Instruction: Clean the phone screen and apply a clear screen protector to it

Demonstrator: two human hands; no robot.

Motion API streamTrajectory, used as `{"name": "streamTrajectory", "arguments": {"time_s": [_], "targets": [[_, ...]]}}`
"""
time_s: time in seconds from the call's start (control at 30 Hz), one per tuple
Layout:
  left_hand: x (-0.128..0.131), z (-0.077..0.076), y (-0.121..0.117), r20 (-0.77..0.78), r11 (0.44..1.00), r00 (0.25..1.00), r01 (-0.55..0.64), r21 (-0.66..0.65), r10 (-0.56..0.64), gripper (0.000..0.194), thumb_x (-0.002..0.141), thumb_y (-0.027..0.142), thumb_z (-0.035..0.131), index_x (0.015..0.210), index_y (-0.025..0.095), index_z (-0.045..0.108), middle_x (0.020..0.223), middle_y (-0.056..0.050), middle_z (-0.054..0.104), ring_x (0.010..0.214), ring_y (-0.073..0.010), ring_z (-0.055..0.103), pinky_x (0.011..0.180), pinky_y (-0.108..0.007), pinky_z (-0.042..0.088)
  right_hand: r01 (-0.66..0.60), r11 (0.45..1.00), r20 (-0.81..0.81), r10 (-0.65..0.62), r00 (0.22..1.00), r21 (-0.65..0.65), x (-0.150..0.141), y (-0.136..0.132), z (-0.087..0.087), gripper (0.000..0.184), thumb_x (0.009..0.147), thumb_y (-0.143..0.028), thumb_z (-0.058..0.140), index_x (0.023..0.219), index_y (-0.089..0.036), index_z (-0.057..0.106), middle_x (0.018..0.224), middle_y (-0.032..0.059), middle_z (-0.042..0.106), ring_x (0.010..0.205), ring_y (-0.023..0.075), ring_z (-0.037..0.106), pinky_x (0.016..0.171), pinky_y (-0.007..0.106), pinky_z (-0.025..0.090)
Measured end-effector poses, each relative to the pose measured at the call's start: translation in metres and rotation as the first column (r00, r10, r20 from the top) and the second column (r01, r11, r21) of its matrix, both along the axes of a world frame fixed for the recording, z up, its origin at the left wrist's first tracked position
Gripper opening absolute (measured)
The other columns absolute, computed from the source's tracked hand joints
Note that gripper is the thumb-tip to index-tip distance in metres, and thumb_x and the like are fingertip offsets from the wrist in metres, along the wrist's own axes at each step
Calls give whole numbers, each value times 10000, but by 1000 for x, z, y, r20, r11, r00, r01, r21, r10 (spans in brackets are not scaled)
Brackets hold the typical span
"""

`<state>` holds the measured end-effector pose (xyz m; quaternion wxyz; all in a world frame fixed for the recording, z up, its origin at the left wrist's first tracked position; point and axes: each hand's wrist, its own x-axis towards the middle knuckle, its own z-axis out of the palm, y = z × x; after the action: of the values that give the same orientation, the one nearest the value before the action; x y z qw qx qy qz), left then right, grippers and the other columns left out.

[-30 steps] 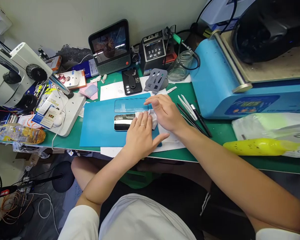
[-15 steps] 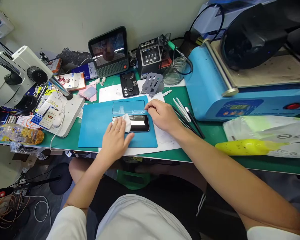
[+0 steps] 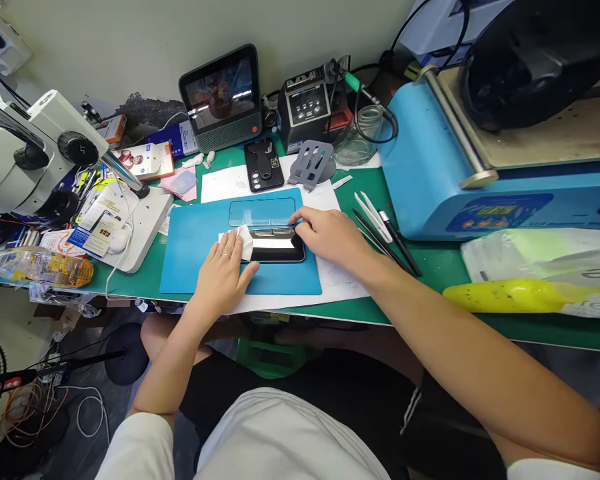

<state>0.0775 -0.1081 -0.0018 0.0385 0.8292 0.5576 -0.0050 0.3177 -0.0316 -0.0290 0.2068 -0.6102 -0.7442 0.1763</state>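
Observation:
A black phone lies screen up on the blue work mat. My left hand rests palm down over the phone's left end, fingers flat on a white wipe. My right hand lies at the phone's right end, its fingers curled around the far edge and holding it steady. A clear screen protector sits on the mat just behind the phone.
A microscope stands at left. A small screen, a soldering station and a grey phone stand line the back. Tweezers and pens lie right of the mat, beside a blue laminating machine. A yellow bag sits front right.
My left hand has slid the white wipe leftwards along the phone, from its right part to its left end. My right hand has stayed at the phone's right end.

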Motion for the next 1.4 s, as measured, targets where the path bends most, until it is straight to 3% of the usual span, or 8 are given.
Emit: {"name": "streamTrajectory", "arguments": {"time_s": [0.3, 0.5, 0.63, 0.8, 0.97, 1.1, 1.23, 1.4], "targets": [[11, -1, -35, -36, 998, 998, 43, 50, -41, 754, 1111, 583, 279, 1622, 31, 338, 1712, -222, 292, 1614, -344, 271, 1301, -537, 324, -55, 998, 64, 57, 996, -31, -1, -1, 4, 344, 902, -233, 453, 1043, -248, 766, 894, 64, 820, 872, 306, 736, 672, 379, 450], [5, 1, -8, -48, 999, 999, -18, 36, 20, 715, 1119, 553, 275, 1624, 52, 348, 1709, -203, 314, 1612, -334, 282, 1302, -535, 318, -132, 991, 78, 131, 988, -2, 4, -2, 7, 353, 894, -233, 464, 1065, -238, 773, 961, 64, 834, 883, 289, 746, 699, 377, 489], [8, 5, -10, -59, 998, 998, -12, 62, 16, 699, 1124, 544, 265, 1598, 51, 407, 1682, -205, 371, 1590, -336, 341, 1286, -529, 352, -170, 985, 129, 170, 977, -10, 6, -1, 10, 353, 905, -231, 473, 1090, -243, 774, 1033, 66, 836, 908, 284, 753, 696, 368, 490], [50, -1, -20, -21, 986, 988, 151, 70, -150, 748, 1114, 589, 261, 1568, 29, 460, 1666, -191, 408, 1572, -334, 382, 1281, -496, 371, -166, 986, 139, 169, 976, -35, 4, 0, 11, 366, 934, -213, 457, 1137, -217, 762, 1118, 94, 825, 999, 296, 755, 768, 374, 506], [87, -11, -21, -13, 983, 988, 154, 99, -153, 784, 1107, 602, 270, 1602, 8, 400, 1679, -199, 374, 1591, -328, 345, 1293, -501, 349, -179, 982, 98, 185, 978, -67, 3, 0, 12, 371, 950, -191, 442, 1169, -213, 741, 1154, 87, 816, 1042, 287, 751, 802, 364, 511], [71, -9, -34, -40, 983, 988, 152, 103, -149, 766, 1110, 597, 250, 1610, 36, 399, 1695, -163, 351, 1589, -320, 352, 1299, -528, 338, -175, 982, 82, 180, 980, -67, 1, -1, 11, 366, 967, -181, 430, 1168, -210, 735, 1171, 86, 810, 1051, 288, 748, 807, 366, 512], [46, -5, -39, -96, 992, 993, 72, 106, -62, 797, 1101, 623, 256, 1614, 27, 386, 1704, -174, 326, 1595, -331, 334, 1299, -546, 331, -171, 984, 60, 174, 983, -57, 0, -2, 9, 375, 982, -175, 409, 1171, -203, 732, 1217, 90, 795, 1105, 279, 730, 857, 360, 514], [59, -2, -22, -132, 996, 991, 22, 87, -10, 882, 1079, 680, 268, 1604, -19, 386, 1691, -224, 334, 1599, -359, 312, 1302, -519, 320, -152, 986, 50, 156, 987, -75, -1, -2, 10, 394, 980, -176, 397, 1178, -167, 737, 1232, 112, 786, 1124, 293, 723, 880, 367, 514]]}}
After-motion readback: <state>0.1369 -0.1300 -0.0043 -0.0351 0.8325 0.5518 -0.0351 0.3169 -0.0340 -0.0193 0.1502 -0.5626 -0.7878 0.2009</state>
